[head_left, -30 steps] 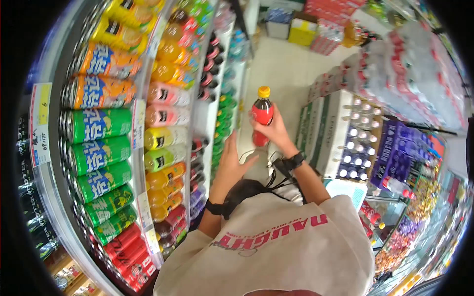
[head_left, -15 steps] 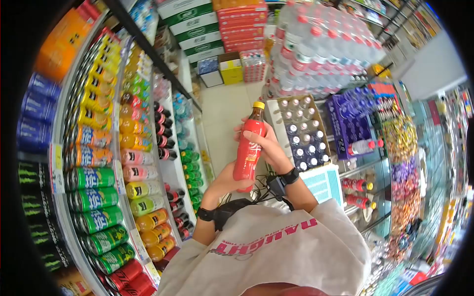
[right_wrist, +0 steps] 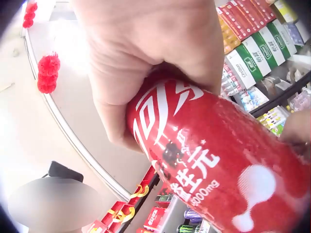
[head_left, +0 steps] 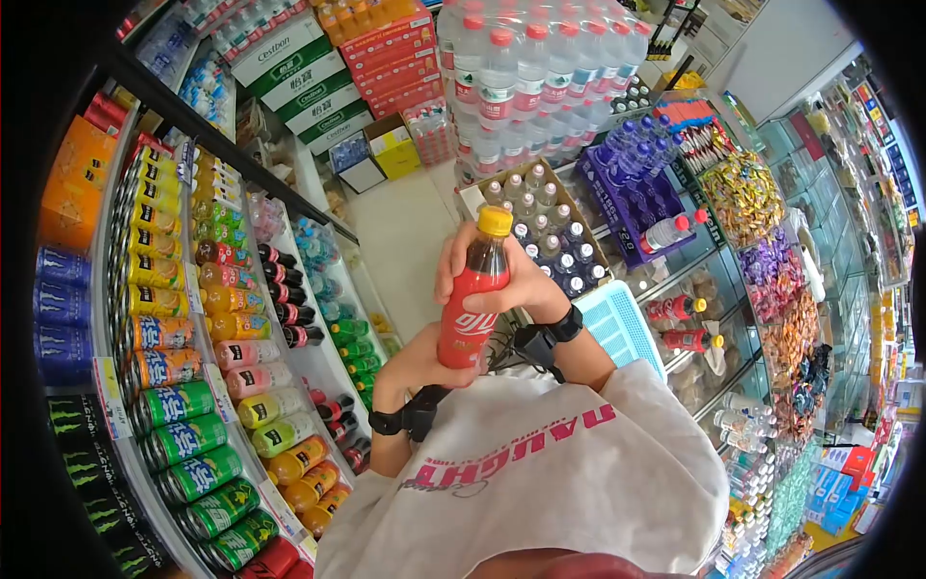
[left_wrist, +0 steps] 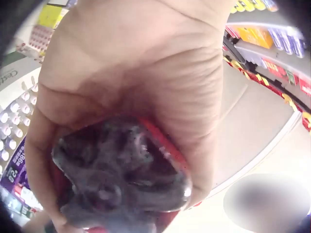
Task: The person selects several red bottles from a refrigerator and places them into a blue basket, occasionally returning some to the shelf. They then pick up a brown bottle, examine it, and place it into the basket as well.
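Note:
A cola bottle (head_left: 471,328) with a red label and yellow cap (head_left: 496,222) stands tilted in front of my chest. My right hand (head_left: 529,288) grips its upper part below the cap, thumb across the front and fingers behind. My left hand (head_left: 413,361) holds the lower end. In the left wrist view, the bottle's dark lobed base (left_wrist: 116,170) sits in the curl of my left hand (left_wrist: 131,63). White lettering covers the red label (right_wrist: 209,160) in the right wrist view, with my right hand (right_wrist: 150,43) wrapped round the bottle.
Shelves of cans (head_left: 178,439) and bottles (head_left: 275,410) line the left side. Wrapped water bottles (head_left: 540,72) are stacked ahead. A carton of capped bottles (head_left: 467,201), a purple crate (head_left: 617,217) and a light-blue basket (head_left: 612,323) stand to the right.
The bottle came from further out, in the right hand alone, in toward my chest. My left hand took hold of its lower end. The view has turned right.

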Demonstrator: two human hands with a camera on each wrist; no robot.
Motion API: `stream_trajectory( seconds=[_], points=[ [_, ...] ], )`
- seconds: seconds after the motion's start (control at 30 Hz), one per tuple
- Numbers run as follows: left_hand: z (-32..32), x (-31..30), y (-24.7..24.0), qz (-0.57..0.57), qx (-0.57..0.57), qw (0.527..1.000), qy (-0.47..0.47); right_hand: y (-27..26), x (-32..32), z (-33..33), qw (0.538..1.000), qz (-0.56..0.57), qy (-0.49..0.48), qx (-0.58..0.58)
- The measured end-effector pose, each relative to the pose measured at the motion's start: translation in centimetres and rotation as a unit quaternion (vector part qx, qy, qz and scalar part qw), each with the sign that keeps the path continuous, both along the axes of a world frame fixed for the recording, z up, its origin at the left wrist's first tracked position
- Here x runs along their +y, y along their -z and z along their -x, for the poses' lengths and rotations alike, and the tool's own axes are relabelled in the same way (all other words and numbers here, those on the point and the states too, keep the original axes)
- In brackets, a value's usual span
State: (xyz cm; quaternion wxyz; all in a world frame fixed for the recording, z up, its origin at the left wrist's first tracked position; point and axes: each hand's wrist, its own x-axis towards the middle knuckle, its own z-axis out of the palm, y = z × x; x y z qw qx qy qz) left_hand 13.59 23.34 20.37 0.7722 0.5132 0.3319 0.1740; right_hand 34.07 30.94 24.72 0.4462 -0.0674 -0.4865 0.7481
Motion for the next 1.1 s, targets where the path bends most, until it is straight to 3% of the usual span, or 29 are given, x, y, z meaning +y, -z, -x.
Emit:
stream_trajectory(
  seconds=[0.23,0.87,0.97,1.07,1.1],
  points=[
    [0.5,0.1,-2.3,-0.018,0.024,0.999,0.042,-0.2,-0.8,-0.1,0.999,-0.046,0.000,0.016],
    [2.2,1.3,-0.9,0.052,0.041,0.996,0.057,1.6,-0.8,1.1,0.997,0.064,0.051,0.008],
    [1.8,1.3,-0.4,0.006,-0.020,1.000,0.016,1.7,-0.8,1.4,0.994,0.088,0.071,0.004],
    [1.3,1.4,-0.7,-0.061,0.096,0.993,0.003,0.8,-1.2,1.5,0.987,0.098,0.115,-0.061],
    [0.3,1.2,-0.1,-0.103,0.095,0.987,-0.075,0.7,-1.5,1.8,0.978,0.107,0.144,-0.103]
  ],
)
